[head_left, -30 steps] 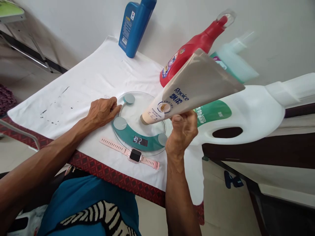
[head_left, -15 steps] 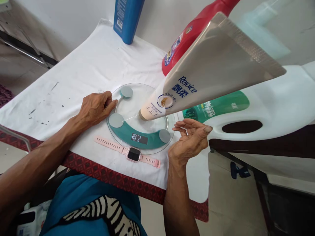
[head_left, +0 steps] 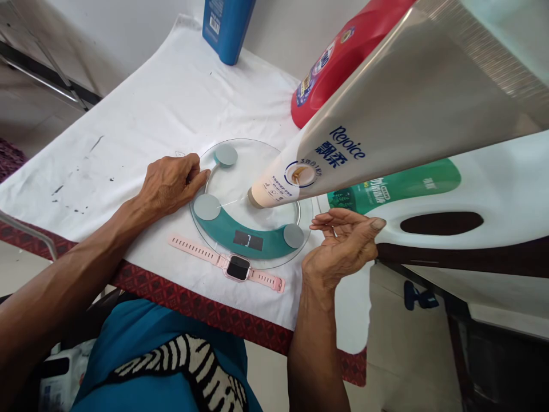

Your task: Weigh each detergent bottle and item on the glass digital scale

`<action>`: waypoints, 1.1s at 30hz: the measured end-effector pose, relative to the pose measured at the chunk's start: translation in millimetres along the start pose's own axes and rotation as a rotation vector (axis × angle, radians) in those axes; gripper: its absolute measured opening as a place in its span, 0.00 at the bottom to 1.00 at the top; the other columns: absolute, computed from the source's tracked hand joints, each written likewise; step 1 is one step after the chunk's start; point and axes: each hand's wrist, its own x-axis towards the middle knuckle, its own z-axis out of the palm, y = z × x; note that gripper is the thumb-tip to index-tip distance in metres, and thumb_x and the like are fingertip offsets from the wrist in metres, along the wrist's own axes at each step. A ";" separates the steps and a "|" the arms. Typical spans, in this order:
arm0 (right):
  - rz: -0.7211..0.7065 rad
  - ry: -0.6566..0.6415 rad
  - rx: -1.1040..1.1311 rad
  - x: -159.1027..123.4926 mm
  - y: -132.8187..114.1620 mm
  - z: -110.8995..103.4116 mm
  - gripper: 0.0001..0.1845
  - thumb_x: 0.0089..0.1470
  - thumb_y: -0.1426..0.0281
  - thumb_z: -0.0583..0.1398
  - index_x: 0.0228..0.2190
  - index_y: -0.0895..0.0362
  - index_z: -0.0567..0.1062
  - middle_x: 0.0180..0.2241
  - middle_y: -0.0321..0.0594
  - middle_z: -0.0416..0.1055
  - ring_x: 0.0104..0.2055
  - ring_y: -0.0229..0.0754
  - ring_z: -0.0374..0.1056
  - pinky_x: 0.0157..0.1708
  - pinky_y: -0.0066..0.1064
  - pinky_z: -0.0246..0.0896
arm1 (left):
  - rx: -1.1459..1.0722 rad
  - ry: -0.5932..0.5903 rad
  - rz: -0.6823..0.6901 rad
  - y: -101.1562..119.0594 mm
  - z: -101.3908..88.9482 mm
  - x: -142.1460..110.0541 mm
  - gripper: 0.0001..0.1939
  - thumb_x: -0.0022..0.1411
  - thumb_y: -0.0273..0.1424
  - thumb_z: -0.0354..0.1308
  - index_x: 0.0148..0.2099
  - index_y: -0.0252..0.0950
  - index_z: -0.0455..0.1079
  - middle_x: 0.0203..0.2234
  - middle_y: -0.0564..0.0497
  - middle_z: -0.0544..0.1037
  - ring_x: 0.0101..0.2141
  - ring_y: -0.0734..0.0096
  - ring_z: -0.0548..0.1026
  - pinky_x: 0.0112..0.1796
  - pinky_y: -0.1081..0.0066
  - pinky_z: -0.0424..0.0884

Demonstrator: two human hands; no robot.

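Standing on scale (head_left: 223, 229): Rejoice tube (head_left: 386, 97)

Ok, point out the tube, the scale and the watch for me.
Tube (head_left: 381, 109): head view, on the plain beige body beside the lettering.
Scale (head_left: 224, 229): head view, on the teal band left of the display.
Watch (head_left: 237, 268): head view, on the dark screen.
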 end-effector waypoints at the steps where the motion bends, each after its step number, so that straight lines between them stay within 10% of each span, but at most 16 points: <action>1: 0.002 -0.003 -0.004 0.0 0.6 -0.2 0.30 0.69 0.45 0.51 0.28 0.52 0.77 0.23 0.37 0.71 0.25 0.44 0.70 0.25 0.37 0.67 | 0.000 0.001 0.001 -0.1 0.1 0.0 0.12 0.70 0.38 0.55 0.34 0.40 0.68 0.22 0.54 0.68 0.26 0.69 0.67 0.32 0.65 0.57; 13: -0.017 -0.038 0.029 -1.6 -0.8 -1.2 0.29 0.67 0.45 0.53 0.30 0.54 0.78 0.24 0.37 0.71 0.27 0.43 0.71 0.26 0.35 0.65 | 0.006 0.055 0.071 -5.4 5.2 -0.2 0.13 0.70 0.37 0.55 0.32 0.39 0.66 0.21 0.55 0.68 0.25 0.71 0.64 0.30 0.67 0.54; 22: -0.135 -0.530 -0.043 -3.5 -17.7 4.6 0.33 0.50 0.50 0.73 0.53 0.52 0.76 0.54 0.45 0.76 0.54 0.51 0.73 0.46 0.42 0.73 | 0.043 0.014 0.066 -6.0 7.0 -1.7 0.14 0.74 0.39 0.53 0.36 0.38 0.69 0.25 0.52 0.74 0.27 0.69 0.69 0.31 0.67 0.54; 33: 0.130 -0.450 -0.218 -3.3 -26.8 27.2 0.35 0.38 0.50 0.78 0.42 0.60 0.82 0.46 0.52 0.82 0.50 0.58 0.78 0.52 0.48 0.75 | 0.076 -0.143 0.114 1.8 -5.0 -10.9 0.15 0.81 0.38 0.45 0.47 0.36 0.68 0.41 0.41 0.83 0.41 0.53 0.83 0.34 0.63 0.66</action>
